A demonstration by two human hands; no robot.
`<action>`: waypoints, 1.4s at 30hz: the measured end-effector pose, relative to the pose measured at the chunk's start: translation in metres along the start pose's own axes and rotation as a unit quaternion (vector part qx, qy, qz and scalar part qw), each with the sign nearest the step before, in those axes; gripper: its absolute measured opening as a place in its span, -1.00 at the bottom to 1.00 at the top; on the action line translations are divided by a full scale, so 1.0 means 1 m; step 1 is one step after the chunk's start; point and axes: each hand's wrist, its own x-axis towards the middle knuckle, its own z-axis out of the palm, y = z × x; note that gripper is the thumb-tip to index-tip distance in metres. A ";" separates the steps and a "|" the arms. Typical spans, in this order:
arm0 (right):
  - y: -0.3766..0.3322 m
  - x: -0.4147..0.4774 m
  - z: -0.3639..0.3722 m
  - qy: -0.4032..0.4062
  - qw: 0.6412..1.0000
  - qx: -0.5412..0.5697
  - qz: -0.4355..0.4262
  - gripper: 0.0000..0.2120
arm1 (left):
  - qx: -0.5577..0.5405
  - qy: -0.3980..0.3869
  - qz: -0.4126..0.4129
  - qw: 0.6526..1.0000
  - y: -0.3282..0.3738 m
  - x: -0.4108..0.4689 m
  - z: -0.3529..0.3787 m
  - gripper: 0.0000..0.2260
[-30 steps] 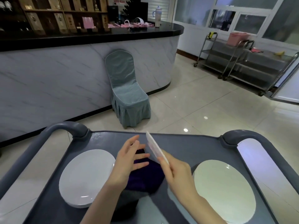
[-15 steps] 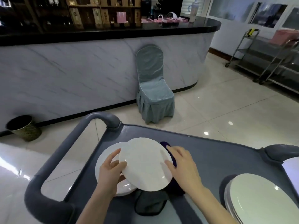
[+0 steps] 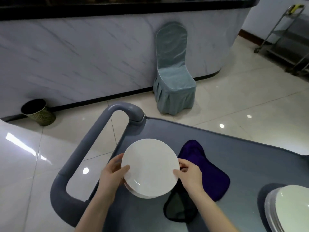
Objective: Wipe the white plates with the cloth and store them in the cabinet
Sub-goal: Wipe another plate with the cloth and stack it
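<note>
Both of our forearms rise from the lower edge of the view and lean in toward each other, bare to the wrist. Our left hand (image 3: 113,173) grasps the white plate (image 3: 150,166) at its left rim: the thumb lies across the top of the rim and the fingers are tucked under the plate, out of sight. Our right hand (image 3: 190,173) takes the opposite rim, its thumb on the upper face and its fingers curled in beside and below the edge. Each hand is closed on the plate, one at either side.

The plate is round, so it has no long axis. Its eating face is turned up toward us and it sits close to level. It lies directly over a stack of white plates (image 3: 133,192), of which only a sliver shows at its lower left. We cannot tell whether it rests on that stack or is held just above it. All this is at the left end of the grey cart (image 3: 250,164), near the cart handle (image 3: 93,148).

A purple cloth (image 3: 210,174) lies flat on the cart just to the right of the plate, under our right hand. A second stack of plates (image 3: 291,210) sits at the cart's right end, well apart. Beyond the cart we see a covered chair (image 3: 173,77) and a bin (image 3: 39,112) against a marble counter (image 3: 83,56).
</note>
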 end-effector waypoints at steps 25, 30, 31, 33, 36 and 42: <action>0.019 -0.004 -0.037 0.034 0.992 -0.067 -0.098 -0.72 | 0.291 0.103 0.197 0.931 -0.001 -0.019 0.049 -0.76; 0.053 -0.030 -0.114 0.067 0.978 -0.135 -0.145 -0.78 | 0.373 -0.033 0.276 0.885 -0.014 -0.041 0.130 -0.83; 0.062 -0.036 -0.132 0.078 0.974 -0.154 -0.150 -0.77 | 0.383 -0.063 0.286 0.876 -0.017 -0.047 0.150 -0.85; 0.081 -0.050 -0.169 0.113 0.959 -0.207 -0.160 -0.77 | 0.390 -0.108 0.303 0.863 -0.023 -0.061 0.189 -0.88; 0.115 -0.067 -0.222 0.169 0.931 -0.284 -0.152 -0.79 | 0.376 -0.167 0.331 0.849 -0.036 -0.083 0.245 -0.94; 0.183 -0.089 -0.305 0.232 0.905 -0.352 -0.068 -0.62 | 0.479 -0.241 0.319 0.782 -0.067 -0.119 0.338 -0.61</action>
